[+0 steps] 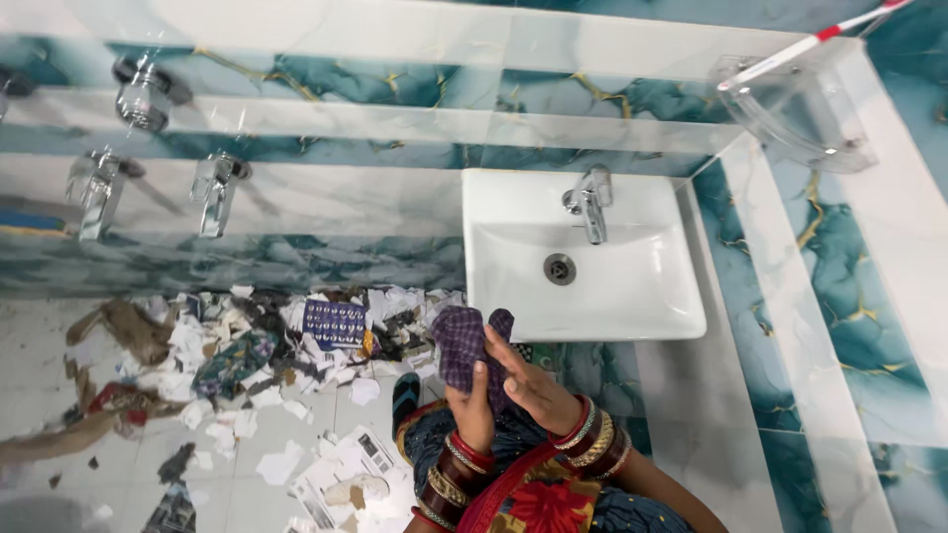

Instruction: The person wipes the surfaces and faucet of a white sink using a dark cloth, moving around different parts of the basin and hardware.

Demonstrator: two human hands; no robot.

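My left hand [472, 413] grips a dark purple checked cloth [457, 342], which is bunched up just below the front edge of the white wash basin [632, 296]. My right hand [525, 383] lies flat against the cloth's right side, fingers stretched out and touching it. Both wrists carry red and gold bangles. The basin has a chrome tap [591, 201] at its back and a round drain [559, 267] in its bowl.
Torn paper, wrappers and scraps [276, 355] litter the tiled floor at left. Chrome wall taps [213, 190] stick out of the teal marble wall. A clear corner shelf [800, 109] holds a red-and-white toothbrush [810, 44] at upper right.
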